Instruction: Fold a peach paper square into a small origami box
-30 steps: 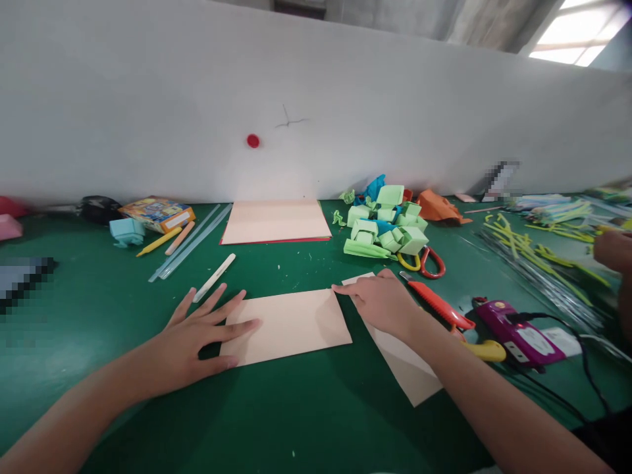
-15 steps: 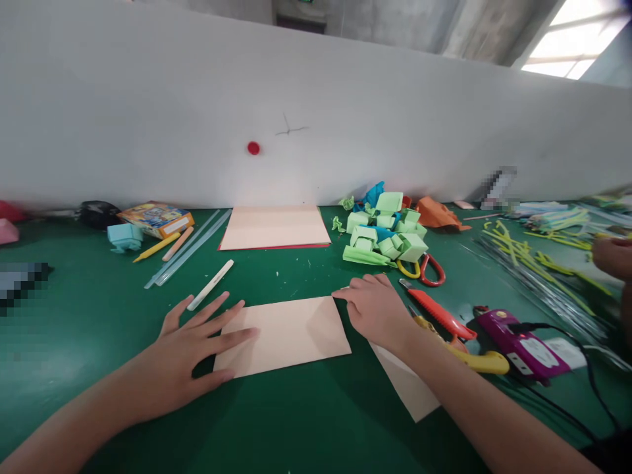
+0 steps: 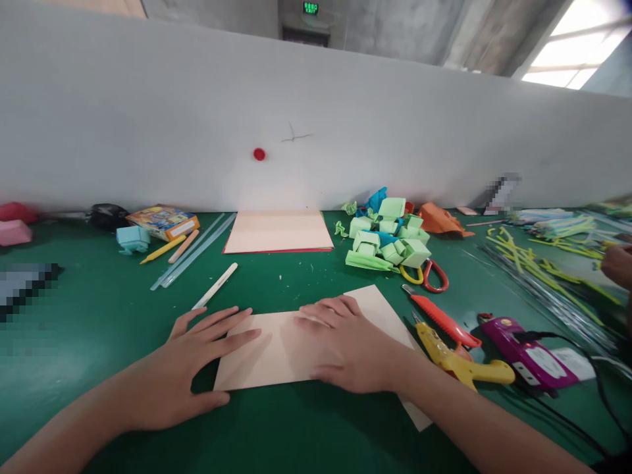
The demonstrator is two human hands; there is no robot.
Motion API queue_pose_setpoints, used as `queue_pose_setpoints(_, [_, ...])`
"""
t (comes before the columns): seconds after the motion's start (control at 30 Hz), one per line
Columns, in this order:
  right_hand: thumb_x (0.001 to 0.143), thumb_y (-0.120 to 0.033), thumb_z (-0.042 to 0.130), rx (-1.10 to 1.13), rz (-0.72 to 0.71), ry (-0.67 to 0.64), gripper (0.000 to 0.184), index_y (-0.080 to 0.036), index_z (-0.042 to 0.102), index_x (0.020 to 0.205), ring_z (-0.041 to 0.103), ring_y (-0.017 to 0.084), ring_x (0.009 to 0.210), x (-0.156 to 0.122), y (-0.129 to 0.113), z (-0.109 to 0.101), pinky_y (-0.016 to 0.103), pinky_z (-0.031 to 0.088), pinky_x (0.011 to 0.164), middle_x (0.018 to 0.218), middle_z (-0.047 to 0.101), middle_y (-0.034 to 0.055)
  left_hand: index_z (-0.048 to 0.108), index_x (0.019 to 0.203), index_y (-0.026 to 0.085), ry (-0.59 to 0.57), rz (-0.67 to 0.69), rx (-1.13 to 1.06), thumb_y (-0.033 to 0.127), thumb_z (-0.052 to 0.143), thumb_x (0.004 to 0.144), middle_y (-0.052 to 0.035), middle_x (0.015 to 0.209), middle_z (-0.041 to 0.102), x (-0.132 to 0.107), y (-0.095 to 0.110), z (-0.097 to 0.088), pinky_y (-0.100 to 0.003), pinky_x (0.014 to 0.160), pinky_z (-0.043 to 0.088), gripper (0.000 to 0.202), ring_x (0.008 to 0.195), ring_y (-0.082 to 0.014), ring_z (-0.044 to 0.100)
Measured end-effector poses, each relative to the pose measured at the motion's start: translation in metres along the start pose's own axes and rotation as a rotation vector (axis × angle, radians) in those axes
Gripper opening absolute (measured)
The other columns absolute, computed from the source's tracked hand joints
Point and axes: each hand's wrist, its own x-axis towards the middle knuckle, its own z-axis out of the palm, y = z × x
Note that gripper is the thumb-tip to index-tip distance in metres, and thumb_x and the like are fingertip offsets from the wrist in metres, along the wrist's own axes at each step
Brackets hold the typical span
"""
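Note:
A pale peach sheet of paper [image 3: 271,359] lies flat on the green table in front of me. My left hand [image 3: 202,365] rests on its left end with the fingers spread. Across the right part of the sheet lies my right hand [image 3: 343,345], fingers stretched out and slightly blurred. Partly under my right wrist is a second peach paper piece [image 3: 378,313], set at a slant. Just beyond my left fingers is a white pen-like stick [image 3: 216,286].
A stack of peach paper [image 3: 279,232] stands by the white partition. Folded green paper pieces [image 3: 390,237], scissors [image 3: 435,276], a red utility knife [image 3: 444,319], a yellow glue gun [image 3: 457,362] and a purple power strip [image 3: 528,352] lie to the right. Another person's hand [image 3: 617,263] shows at the right edge.
My right hand has moved left and down from the sheet's upper right corner onto its surface, now flatter. The second paper piece shows more. My left hand stays on the left end.

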Motion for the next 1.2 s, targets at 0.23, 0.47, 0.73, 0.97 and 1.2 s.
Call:
queue_pose_setpoints(0.23, [0.094,-0.051,0.063,0.055,-0.117,-0.053,0.076,-0.021,0.037,0.158,0.031,0.029,0.149,-0.002,-0.008,0.004,0.045,0.018,0.122,0.166,0.036,0.0078,0.027,0.16,0.045,-0.035,0.022,-0.014,0.051,0.07,0.085,0.0006,0.163,0.04,0.001,-0.008,-0.004,-0.055,0.123,0.019,0.087,0.149,-0.0363,0.036])
queue_pose_setpoints(0.47, [0.101,-0.041,0.054,0.025,-0.115,0.018,0.041,-0.021,0.064,0.135,0.057,0.025,0.125,0.001,-0.005,-0.002,0.042,0.036,0.11,0.139,0.066,0.0056,0.03,0.16,0.041,0.023,-0.02,-0.144,0.046,0.066,0.089,-0.0008,0.163,0.042,0.001,-0.011,-0.003,-0.049,0.12,0.031,0.08,0.15,-0.0333,0.034])
queue_pose_setpoints(0.73, [0.094,-0.027,0.06,-0.018,-0.069,0.048,0.042,-0.024,0.062,0.136,0.055,0.026,0.125,-0.001,-0.007,-0.002,0.042,0.038,0.108,0.143,0.064,0.0044,0.03,0.16,0.04,0.071,-0.066,-0.251,0.051,0.062,0.091,-0.0026,0.162,0.042,0.0,-0.012,-0.003,-0.051,0.116,0.038,0.077,0.149,-0.036,0.033])
queue_pose_setpoints(0.97, [0.098,-0.02,0.05,0.147,0.052,0.246,0.028,-0.025,0.076,0.107,0.067,0.021,0.107,0.0,0.0,0.003,0.037,0.046,0.097,0.114,0.078,0.0017,0.01,0.165,0.035,0.13,-0.148,-0.265,0.053,0.059,0.093,-0.0099,0.168,0.031,0.004,-0.009,-0.004,-0.06,0.115,0.036,0.089,0.151,-0.0417,0.03])
queue_pose_setpoints(1.2, [0.092,-0.031,0.061,0.616,0.438,0.436,0.02,-0.025,0.078,0.101,0.072,0.023,0.094,-0.001,0.006,-0.012,0.034,0.053,0.082,0.102,0.079,0.0023,-0.009,0.16,0.039,0.442,-0.118,-0.611,0.036,0.063,0.095,-0.0127,0.173,0.005,0.025,-0.001,0.005,-0.057,0.116,0.039,0.097,0.15,-0.0353,0.036])
